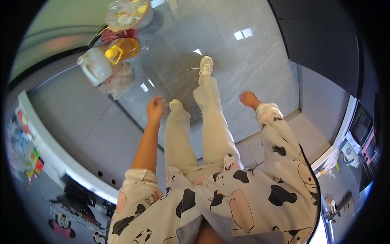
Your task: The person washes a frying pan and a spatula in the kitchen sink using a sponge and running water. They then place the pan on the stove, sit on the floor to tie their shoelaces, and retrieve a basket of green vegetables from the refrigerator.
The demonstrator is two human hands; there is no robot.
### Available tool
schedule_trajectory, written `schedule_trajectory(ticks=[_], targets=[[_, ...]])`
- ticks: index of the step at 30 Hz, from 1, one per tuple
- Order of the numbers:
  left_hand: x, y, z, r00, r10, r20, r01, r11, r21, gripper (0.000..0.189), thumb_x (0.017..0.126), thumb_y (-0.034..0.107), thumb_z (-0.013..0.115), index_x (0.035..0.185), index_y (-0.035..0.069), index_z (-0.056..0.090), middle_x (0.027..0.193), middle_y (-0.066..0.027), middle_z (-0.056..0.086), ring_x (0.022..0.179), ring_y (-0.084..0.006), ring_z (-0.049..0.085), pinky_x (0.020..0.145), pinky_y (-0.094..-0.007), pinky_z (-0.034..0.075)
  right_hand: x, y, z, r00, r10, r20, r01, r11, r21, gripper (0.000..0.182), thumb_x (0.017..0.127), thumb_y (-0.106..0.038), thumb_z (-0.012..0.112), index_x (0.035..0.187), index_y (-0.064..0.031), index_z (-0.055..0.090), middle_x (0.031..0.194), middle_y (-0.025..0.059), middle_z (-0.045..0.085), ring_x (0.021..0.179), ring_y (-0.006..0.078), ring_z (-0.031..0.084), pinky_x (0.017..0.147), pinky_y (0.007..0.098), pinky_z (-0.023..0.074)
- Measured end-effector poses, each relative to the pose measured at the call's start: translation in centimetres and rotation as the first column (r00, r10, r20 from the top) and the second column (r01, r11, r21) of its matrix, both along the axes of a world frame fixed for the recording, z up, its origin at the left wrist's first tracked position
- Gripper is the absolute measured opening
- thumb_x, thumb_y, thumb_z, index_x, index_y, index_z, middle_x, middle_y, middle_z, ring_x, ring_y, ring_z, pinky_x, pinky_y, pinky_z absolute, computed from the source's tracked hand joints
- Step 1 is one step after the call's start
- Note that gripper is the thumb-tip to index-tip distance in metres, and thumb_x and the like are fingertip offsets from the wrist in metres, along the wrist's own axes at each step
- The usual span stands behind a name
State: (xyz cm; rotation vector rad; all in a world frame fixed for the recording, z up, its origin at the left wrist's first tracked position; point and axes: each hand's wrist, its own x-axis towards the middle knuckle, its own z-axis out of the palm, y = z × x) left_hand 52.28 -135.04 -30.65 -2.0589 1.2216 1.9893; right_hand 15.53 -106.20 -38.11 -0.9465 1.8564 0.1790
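Note:
My left hand [156, 108] hangs beside my left leg, its fingers loosely bent and a little apart, with nothing in it. On the other side, my right hand [250, 100] swings out from a rolled cow-print sleeve [275, 134]. Its fingers are curled and blurred, and I see no object there. Neither hand touches anything. Below them are my pale trousers [210, 106] and, further forward, a cream lace-up sneaker [206, 65] on the glossy grey tile floor [243, 67].
Ahead on the left stand a yellow-capped oil bottle [129, 48], a whitish plastic jug [96, 65], a plastic bag [118, 82] and a full bin [146, 18]. Dark cabinets [320, 45] rise on the right. White-edged counters [61, 158] with clutter flank me.

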Motion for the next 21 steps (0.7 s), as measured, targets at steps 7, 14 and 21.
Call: schedule_trajectory(ticks=[7,14,21], targets=[[-17.7,2.3,-26.4,0.706,-0.708,0.031,0.623,0.599,-0.504,0.032,0.081,0.014,0.059,0.112,0.006,0.062,0.098,-0.0114,0.067,0.086,-0.0249,0.065,0.08,-0.0374,0.051,-2.9,-10.0,-20.6,0.866,-0.478,0.146,0.499,0.814,-0.297,0.024,0.085,-0.019,0.062,0.102,-0.0043,0.069,0.094,0.0132,0.07,0.086,0.0223,0.067,0.077,0.0341,0.0519],[-16.7,9.1,-43.0,0.928,-0.16,-0.337,0.357,0.647,0.674,0.022,0.085,0.017,0.058,0.105,0.009,0.063,0.092,-0.0087,0.068,0.083,-0.021,0.067,0.079,-0.0381,0.051,1.4,-12.3,-33.2,0.829,-0.491,0.267,0.534,0.837,-0.121,0.02,0.089,-0.02,0.058,0.097,-0.0046,0.07,0.081,0.0095,0.07,0.076,0.022,0.067,0.069,0.0349,0.0521],[-16.9,11.8,-46.3,0.991,0.025,-0.13,0.037,0.89,0.455,0.018,0.089,0.028,0.064,0.093,0.011,0.061,0.075,0.0036,0.058,0.063,-0.0074,0.053,0.06,-0.0221,0.046,4.7,-16.1,-39.7,0.992,0.106,-0.067,-0.11,0.992,-0.066,0.023,0.084,-0.029,0.059,0.085,-0.0113,0.072,0.076,0.01,0.069,0.076,0.0285,0.067,0.068,0.0418,0.0522]])
